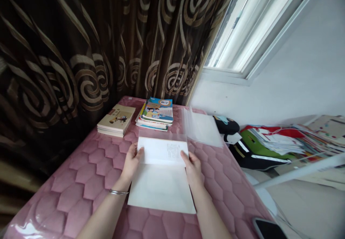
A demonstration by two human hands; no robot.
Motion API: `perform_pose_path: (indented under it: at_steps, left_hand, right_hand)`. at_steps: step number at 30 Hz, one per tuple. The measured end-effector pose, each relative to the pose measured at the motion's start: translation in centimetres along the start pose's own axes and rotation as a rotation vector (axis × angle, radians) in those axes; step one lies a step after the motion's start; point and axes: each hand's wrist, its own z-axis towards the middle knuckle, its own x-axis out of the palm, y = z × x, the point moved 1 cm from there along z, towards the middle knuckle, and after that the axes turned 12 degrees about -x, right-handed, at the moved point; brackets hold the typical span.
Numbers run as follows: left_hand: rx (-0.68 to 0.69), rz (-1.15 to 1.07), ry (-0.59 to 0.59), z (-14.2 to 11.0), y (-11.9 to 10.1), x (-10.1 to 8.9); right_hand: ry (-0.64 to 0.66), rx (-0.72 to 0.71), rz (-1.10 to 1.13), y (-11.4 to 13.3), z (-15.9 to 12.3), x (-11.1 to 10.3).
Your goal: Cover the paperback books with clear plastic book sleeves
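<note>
Through the head view, my only one, I judge this open book [162, 187] to be partway through its handling: it is spread out, and a strip of clear film [161, 135] shows past its far edge, though I cannot tell whether that film wraps the cover or merely lies beneath. What is left I can only judge in part: a tan stack [115, 120] and a colourful stack [157, 111] lie beyond, out of my hands' reach for now, and a pile of clear sheets [202, 128] lies to the right. The book is in the middle of the pink quilted surface [88, 176], nearest me. My grip is clamped on it at both sides, the left hand [134, 159] and right hand [193, 165] each with a thumb on the upper page. That page is white, with small print toward its right side, too fine for me to read; the larger lower part is pale, seemingly blank and smooth, its near edge tilted slightly down to the right.
</note>
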Motion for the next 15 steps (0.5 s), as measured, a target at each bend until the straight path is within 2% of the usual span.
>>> perform_pose_path:
  at_steps: [15]
  left_hand:
    - [-0.002, 0.009, -0.003, -0.24, -0.37, 0.12]
  right_hand:
    - [-0.015, 0.111, 0.111, 0.83, -0.17, 0.31]
